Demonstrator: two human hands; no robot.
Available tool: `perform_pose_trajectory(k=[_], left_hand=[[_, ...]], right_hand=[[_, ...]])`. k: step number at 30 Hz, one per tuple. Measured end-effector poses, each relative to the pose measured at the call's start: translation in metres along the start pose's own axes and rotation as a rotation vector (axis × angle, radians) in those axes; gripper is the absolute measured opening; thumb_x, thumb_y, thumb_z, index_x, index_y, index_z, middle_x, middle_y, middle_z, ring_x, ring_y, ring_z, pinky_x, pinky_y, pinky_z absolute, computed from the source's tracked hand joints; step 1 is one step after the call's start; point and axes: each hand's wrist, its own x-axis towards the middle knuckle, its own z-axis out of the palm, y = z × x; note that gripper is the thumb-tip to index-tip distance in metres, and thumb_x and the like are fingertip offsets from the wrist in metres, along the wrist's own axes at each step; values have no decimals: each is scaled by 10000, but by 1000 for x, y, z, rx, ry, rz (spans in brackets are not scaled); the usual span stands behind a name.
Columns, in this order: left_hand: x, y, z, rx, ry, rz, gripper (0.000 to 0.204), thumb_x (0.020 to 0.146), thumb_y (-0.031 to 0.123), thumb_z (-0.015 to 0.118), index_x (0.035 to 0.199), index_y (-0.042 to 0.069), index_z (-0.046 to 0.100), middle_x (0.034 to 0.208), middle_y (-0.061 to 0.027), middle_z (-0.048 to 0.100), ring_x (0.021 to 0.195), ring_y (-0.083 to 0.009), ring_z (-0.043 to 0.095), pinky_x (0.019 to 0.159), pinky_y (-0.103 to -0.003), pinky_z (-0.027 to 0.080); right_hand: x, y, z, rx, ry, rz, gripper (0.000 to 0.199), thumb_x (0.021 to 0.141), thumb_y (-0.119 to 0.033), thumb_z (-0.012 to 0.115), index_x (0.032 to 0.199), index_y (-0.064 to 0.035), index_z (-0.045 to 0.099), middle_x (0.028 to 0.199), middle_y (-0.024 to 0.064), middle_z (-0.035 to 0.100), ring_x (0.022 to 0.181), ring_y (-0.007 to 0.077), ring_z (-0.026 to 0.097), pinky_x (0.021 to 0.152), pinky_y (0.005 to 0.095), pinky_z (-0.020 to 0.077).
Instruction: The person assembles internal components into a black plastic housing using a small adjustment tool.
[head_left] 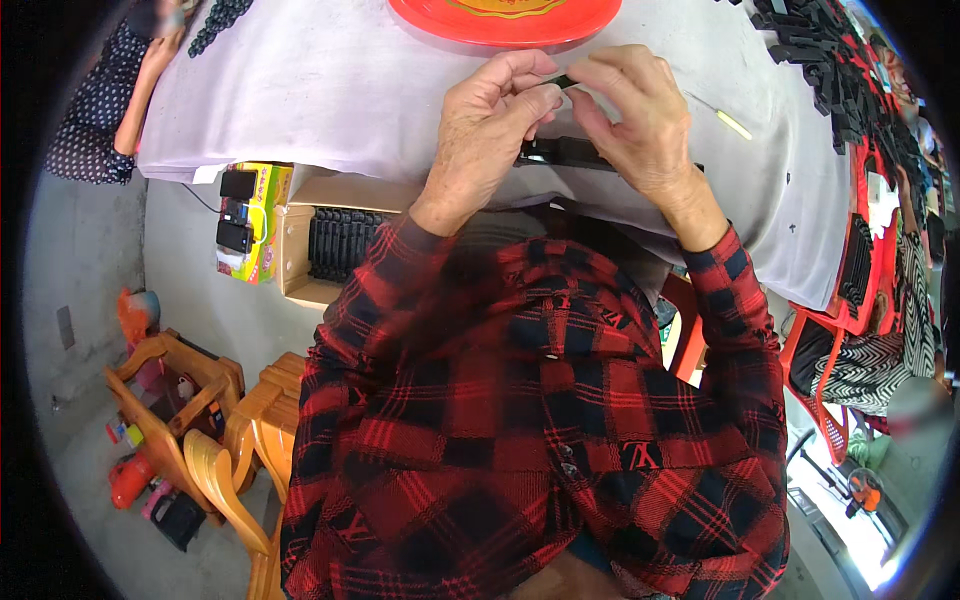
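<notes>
Over the table's near edge, my left hand [492, 122] pinches a small black piece [564, 81] between thumb and fingertips. My right hand [640, 118] meets it from the other side, its fingers closed about the piece's right end. Much of the piece is hidden by the fingers, and its exact kind is too small to make out. Just below both hands, a long black plastic part [572, 153] lies along the table edge, partly covered by my right hand.
A red oval tray [440, 22] sits beyond my hands. To the right are a yellow-handled thin tool [733, 124] and heaped black parts [815, 60]. Below the table's left side stands a cardboard box [298, 285] of black parts. Another person's arm [140, 95] rests far left.
</notes>
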Motion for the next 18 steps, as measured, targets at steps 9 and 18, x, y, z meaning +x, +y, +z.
perform_pose_trajectory(k=[9, 18], left_hand=[[-13, 0, 14, 268, -157, 147, 401, 939, -39, 675, 1331, 29, 623, 896, 42, 617, 819, -34, 564, 732, -195, 477], [-14, -6, 29, 453, -249, 265, 439, 926, -20, 709, 1346, 67, 616, 833, 50, 600, 764, -21, 545, 685, -187, 457]], right_hand=[[-32, -22, -27, 662, -26, 765, 138, 936, -78, 751, 1052, -8, 724, 835, -9, 710, 745, 33, 609, 687, 209, 519], [-50, -46, -34, 708, 230, 929, 105, 910, -33, 762, 1008, -21, 725, 832, -2, 704, 705, 45, 600, 616, 205, 487]])
